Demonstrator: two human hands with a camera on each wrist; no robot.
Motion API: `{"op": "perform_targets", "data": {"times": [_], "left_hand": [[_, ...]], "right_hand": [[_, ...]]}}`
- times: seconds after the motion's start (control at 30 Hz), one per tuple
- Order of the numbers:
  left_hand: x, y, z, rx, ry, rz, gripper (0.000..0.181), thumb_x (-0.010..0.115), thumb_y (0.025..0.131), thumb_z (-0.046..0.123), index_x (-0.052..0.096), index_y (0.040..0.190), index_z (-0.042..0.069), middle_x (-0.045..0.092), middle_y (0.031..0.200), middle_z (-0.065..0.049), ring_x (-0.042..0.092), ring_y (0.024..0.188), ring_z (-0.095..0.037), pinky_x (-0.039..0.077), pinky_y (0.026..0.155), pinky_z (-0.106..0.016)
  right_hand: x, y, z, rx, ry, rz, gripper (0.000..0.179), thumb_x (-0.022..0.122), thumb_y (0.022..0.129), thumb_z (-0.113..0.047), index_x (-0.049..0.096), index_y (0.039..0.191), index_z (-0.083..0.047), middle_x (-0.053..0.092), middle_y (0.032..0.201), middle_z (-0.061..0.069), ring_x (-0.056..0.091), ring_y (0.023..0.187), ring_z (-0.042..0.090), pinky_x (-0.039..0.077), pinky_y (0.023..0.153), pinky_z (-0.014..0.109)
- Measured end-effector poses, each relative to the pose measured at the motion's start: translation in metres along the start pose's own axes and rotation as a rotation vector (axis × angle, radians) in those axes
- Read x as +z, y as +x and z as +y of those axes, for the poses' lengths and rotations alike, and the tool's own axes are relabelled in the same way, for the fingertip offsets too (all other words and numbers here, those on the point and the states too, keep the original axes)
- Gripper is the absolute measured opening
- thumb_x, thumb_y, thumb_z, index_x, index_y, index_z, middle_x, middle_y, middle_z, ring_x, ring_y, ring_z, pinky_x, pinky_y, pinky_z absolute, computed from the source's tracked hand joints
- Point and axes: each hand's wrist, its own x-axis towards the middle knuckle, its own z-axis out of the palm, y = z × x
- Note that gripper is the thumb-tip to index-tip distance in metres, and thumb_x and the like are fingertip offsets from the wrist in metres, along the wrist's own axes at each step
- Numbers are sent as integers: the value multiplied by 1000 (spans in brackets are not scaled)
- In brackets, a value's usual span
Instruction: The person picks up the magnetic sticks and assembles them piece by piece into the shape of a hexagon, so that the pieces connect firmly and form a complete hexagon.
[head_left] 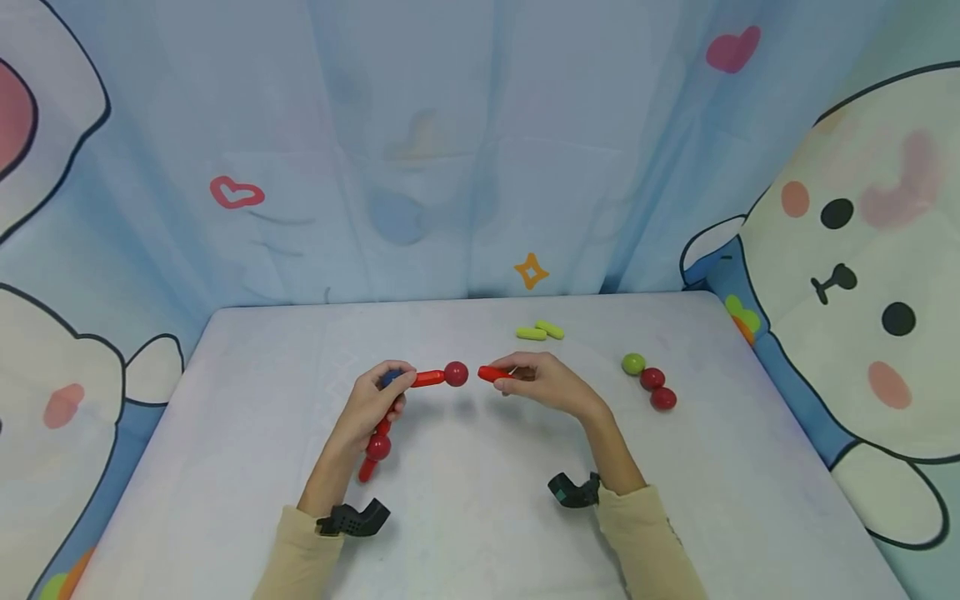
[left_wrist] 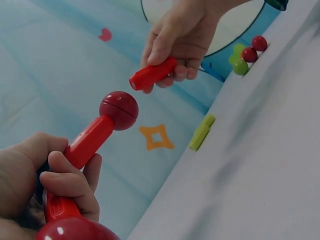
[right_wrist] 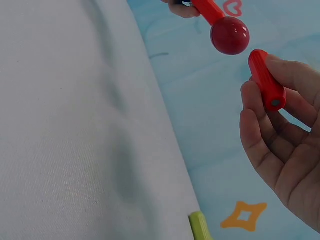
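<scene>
My left hand grips a chain of toy magnetic rods and balls, its fingers around a blue ball that they partly cover. From there a red rod points right, tipped with a dark red ball. Another arm of the chain hangs toward me, with a red ball and a short red rod at its end. Between thumb and fingers, my right hand pinches a loose red rod, a grey metal dot showing in its end. A small gap separates this rod from the tip ball.
Two lime green rods lie near the table's back edge. On the right of the white table, a green ball and two dark red balls sit in a row. A printed blue curtain hangs behind the table.
</scene>
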Motion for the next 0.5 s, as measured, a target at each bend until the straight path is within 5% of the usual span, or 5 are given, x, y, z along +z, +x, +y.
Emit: {"op": "perform_targets", "data": {"times": [0.3, 0.5], "left_hand": [[-2, 0, -1, -4, -28, 8, 28, 62, 95, 27, 58, 115, 8, 50, 63, 1, 42, 49, -9, 37, 46, -18], [-1, 0, 0, -3, -21, 20, 27, 62, 95, 26, 59, 116, 9, 50, 63, 1, 43, 49, -9, 38, 47, -18]], "right_hand": [[5, 2, 3, -12, 54, -37, 34, 67, 92, -20, 65, 124, -8, 68, 108, 26, 62, 94, 45, 51, 83, 47], [10, 6, 4, 9, 23, -35, 35, 68, 91, -23, 65, 124, -10, 69, 107, 21, 63, 94, 43, 51, 83, 43]]}}
